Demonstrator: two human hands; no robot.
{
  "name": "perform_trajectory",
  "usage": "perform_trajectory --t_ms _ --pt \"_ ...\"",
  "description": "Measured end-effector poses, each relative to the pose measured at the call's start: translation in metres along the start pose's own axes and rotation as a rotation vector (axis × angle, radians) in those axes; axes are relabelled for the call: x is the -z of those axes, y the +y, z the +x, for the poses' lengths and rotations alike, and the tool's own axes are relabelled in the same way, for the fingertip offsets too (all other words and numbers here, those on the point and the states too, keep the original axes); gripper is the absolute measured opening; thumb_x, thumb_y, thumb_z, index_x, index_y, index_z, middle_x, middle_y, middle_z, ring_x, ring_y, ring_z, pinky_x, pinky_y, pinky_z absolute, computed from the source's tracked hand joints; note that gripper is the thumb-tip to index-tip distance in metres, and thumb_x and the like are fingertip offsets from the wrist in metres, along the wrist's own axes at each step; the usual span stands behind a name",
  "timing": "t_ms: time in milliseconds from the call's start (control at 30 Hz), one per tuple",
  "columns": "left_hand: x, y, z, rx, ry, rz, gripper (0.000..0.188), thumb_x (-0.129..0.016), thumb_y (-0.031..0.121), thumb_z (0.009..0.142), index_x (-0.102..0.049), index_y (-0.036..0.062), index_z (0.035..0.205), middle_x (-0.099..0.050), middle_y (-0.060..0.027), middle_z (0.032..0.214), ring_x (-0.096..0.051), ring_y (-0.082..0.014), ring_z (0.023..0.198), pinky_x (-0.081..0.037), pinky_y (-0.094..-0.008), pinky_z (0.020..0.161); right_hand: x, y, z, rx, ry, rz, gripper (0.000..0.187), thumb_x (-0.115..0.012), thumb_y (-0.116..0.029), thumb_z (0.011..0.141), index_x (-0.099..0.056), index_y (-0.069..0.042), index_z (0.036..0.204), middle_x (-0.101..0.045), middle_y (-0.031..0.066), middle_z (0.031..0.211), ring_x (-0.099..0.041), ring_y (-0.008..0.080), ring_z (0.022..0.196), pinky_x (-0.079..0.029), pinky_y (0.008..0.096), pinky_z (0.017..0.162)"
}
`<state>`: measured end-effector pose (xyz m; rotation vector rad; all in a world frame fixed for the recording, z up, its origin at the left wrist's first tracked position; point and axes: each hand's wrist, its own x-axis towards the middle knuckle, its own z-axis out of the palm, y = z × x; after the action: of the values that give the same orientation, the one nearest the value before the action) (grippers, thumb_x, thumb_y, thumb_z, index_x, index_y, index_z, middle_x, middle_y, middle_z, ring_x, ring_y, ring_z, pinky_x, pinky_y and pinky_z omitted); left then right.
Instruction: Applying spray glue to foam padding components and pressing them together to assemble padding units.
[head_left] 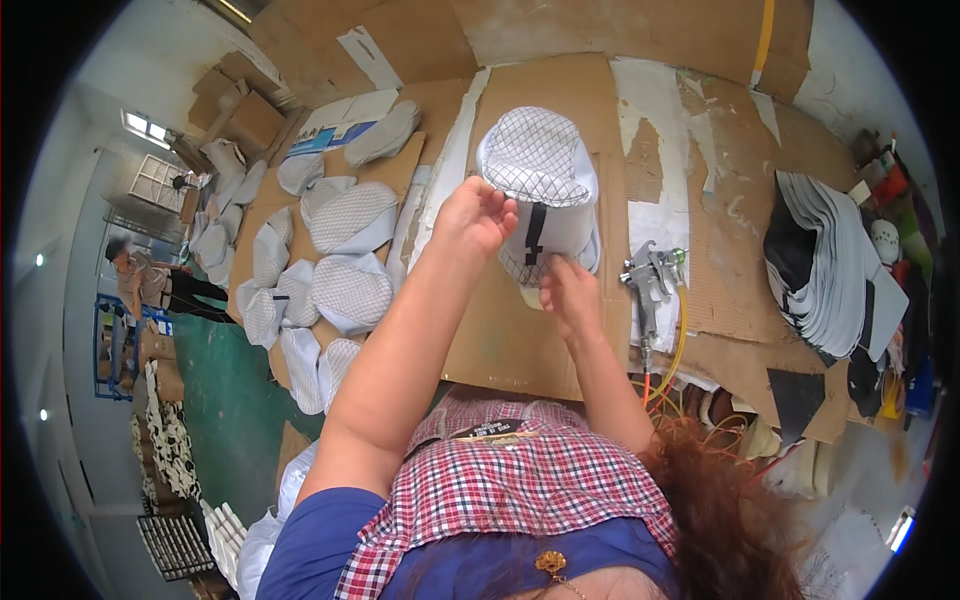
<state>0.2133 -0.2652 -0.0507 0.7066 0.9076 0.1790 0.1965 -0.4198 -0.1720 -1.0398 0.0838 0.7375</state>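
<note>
A quilted white padded piece with dark diamond stitching lies on the cardboard-covered table in front of me. It has a rounded far end, a plain pale middle and a black strap running down it. My left hand is closed, its fingertips pinching the quilted edge above the strap. At the near end, my right hand has its fingers curled on the lower edge beside the strap's end. Part of that edge is hidden behind the right fingers.
Several similar quilted pieces lie on cardboard to the left. A spray gun with a yellow hose rests close to my right. Farther right stands a stack of curved white and black sheets. Another person stands in the far left background.
</note>
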Motion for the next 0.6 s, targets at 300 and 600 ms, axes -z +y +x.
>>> perform_trajectory --t_ms 300,600 --pt "-0.041 0.039 0.011 -0.002 -0.120 -0.064 0.005 -0.046 0.004 0.072 -0.044 0.0035 0.068 -0.048 -0.0053 0.066 -0.051 -0.0179 0.058 -0.046 -0.0276 0.050 -0.032 -0.023 0.040 0.009 -0.265 0.616 0.030 -0.060 -0.019 0.081 -0.047 -0.008 0.107 -0.056 0.0037 0.100 -0.054 0.0177 0.089 -0.045 0.0379 0.078" --pt "-0.069 0.155 0.055 0.058 -0.206 -0.206 0.007 -0.044 0.002 0.070 -0.041 0.0005 0.064 -0.047 -0.0082 0.060 -0.046 -0.0175 0.048 -0.041 -0.0260 0.041 -0.090 -0.109 0.117 0.551 -0.205 0.397 0.033 -0.057 -0.009 0.081 -0.050 -0.008 0.113 -0.057 0.0025 0.105 -0.052 0.0167 0.098 -0.038 0.0354 0.087"
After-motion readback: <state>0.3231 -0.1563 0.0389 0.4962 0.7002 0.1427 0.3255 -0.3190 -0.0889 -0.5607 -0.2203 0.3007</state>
